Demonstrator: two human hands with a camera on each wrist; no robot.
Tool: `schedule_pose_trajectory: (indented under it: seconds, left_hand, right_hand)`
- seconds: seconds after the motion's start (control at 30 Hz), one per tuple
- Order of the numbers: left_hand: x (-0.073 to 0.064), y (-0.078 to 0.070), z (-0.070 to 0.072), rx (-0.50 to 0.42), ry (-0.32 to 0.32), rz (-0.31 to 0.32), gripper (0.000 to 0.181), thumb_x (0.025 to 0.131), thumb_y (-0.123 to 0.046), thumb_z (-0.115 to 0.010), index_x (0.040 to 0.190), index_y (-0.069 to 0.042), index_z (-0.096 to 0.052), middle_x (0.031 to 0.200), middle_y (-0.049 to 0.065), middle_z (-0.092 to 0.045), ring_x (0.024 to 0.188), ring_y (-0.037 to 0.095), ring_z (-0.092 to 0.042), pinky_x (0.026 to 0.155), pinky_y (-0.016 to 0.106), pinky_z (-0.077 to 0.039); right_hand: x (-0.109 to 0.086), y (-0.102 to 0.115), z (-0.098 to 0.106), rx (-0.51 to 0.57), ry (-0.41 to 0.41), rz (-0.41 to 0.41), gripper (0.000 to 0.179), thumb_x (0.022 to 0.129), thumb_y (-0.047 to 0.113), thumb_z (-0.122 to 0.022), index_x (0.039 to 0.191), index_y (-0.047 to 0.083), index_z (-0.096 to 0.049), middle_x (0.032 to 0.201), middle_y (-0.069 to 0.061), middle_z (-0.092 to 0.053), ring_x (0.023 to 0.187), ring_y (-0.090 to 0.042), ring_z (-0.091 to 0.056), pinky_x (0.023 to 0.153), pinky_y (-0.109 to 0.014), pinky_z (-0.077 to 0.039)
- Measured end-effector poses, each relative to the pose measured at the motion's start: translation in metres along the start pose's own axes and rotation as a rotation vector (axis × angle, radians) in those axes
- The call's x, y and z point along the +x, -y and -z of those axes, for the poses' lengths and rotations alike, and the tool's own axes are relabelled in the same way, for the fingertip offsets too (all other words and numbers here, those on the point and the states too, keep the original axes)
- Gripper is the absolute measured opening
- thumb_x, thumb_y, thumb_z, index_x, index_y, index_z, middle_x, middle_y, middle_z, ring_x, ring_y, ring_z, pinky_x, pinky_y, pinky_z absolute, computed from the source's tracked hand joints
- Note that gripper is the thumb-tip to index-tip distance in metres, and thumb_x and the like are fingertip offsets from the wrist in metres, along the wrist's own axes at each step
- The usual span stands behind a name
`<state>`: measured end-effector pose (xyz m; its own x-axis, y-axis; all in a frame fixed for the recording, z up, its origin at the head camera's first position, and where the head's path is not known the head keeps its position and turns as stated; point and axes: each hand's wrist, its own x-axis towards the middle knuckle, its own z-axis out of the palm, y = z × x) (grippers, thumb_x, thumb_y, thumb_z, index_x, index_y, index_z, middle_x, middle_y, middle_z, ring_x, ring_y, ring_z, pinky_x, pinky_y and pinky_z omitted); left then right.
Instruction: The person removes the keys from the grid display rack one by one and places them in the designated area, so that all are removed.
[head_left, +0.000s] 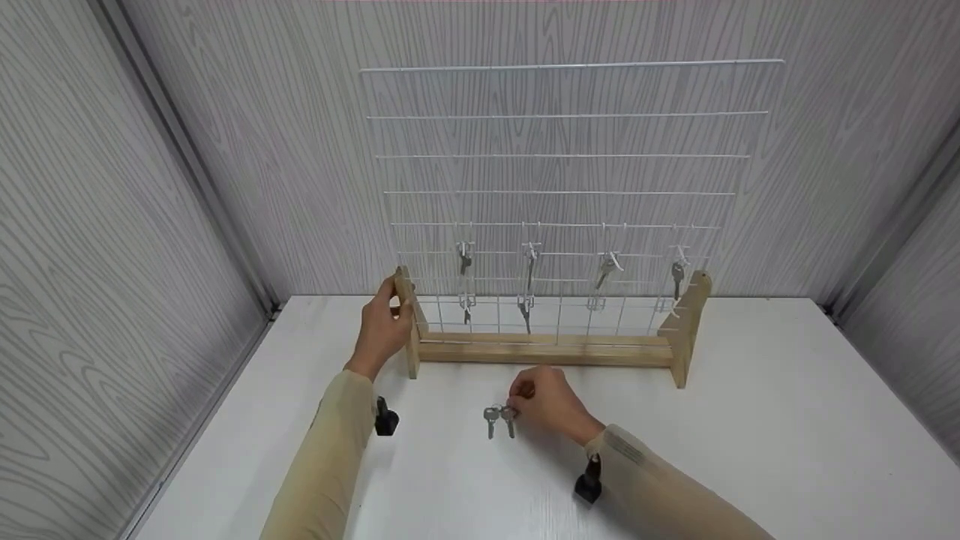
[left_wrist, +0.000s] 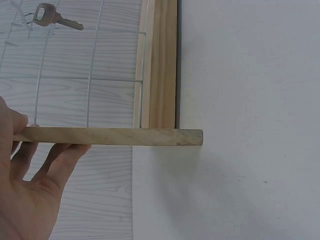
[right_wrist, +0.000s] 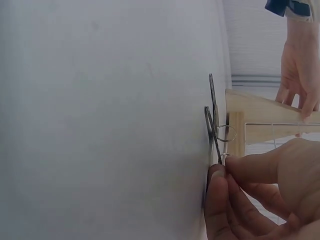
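Note:
My left hand grips the wooden end post of a wire grid rack, and in the left wrist view its thumb lies on one side of the post and its fingers on the other. Low over the white table, in front of the rack, my right hand pinches a silver key by its head between thumb and finger. A second key lies just left of it. Each has a small ring, and one thin ring stands up in the right wrist view.
The white wire grid rises from a wooden base bar to a right end post. Several keys hang on its hooks, among them one at the far right. Patterned panels enclose the white table.

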<state>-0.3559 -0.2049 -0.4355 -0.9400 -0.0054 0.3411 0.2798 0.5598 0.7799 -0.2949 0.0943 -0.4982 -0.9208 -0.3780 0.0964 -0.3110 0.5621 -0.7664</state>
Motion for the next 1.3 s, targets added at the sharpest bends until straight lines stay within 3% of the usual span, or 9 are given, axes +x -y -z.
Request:
schedule_pose_trajectory:
  seconds: [0.3, 0.77, 1.03, 1.3]
  left_hand:
    - [0.001, 0.000, 0.001, -0.012, 0.007, 0.011, 0.055, 0.110, -0.012, -0.050, 0.164, -0.006, -0.036, 0.158, 0.021, -0.051, 0.127, 0.044, -0.067, 0.103, 0.054, -0.062]
    - [0.001, 0.000, 0.001, -0.024, 0.006, 0.003, 0.056, 0.111, -0.012, -0.049, 0.164, -0.005, -0.035, 0.158, 0.022, -0.051, 0.127, 0.045, -0.067, 0.103, 0.054, -0.062]
    - [0.001, 0.000, 0.001, -0.004, 0.004, 0.007, 0.055, 0.110, -0.012, -0.050, 0.163, -0.004, -0.037, 0.158, 0.023, -0.052, 0.124, 0.044, -0.068, 0.101, 0.052, -0.063]
    - [0.002, -0.001, 0.001, -0.001, 0.001, 0.007, 0.056, 0.110, -0.012, -0.051, 0.163, -0.005, -0.037, 0.158, 0.022, -0.053, 0.125, 0.043, -0.068, 0.102, 0.051, -0.063]
  right_hand:
    - [0.001, 0.000, 0.000, -0.054, 0.010, 0.007, 0.011, 0.096, 0.001, -0.074, 0.090, 0.008, -0.080, 0.084, 0.002, -0.073, 0.077, -0.012, -0.061, 0.066, -0.024, -0.051]
    - [-0.001, 0.002, 0.004, -0.036, 0.005, -0.015, 0.008, 0.098, 0.002, -0.073, 0.101, 0.004, -0.079, 0.095, -0.005, -0.075, 0.087, -0.016, -0.067, 0.074, -0.031, -0.060]
    - [0.001, 0.012, 0.020, -0.022, -0.087, 0.000, 0.013, 0.098, 0.005, -0.074, 0.110, 0.003, -0.079, 0.103, -0.008, -0.077, 0.091, -0.021, -0.073, 0.073, -0.034, -0.063]
    - [0.004, 0.023, 0.039, 0.000, -0.190, 0.042, 0.010, 0.099, 0.005, -0.074, 0.106, 0.009, -0.079, 0.101, -0.007, -0.077, 0.091, -0.022, -0.073, 0.076, -0.036, -0.065]
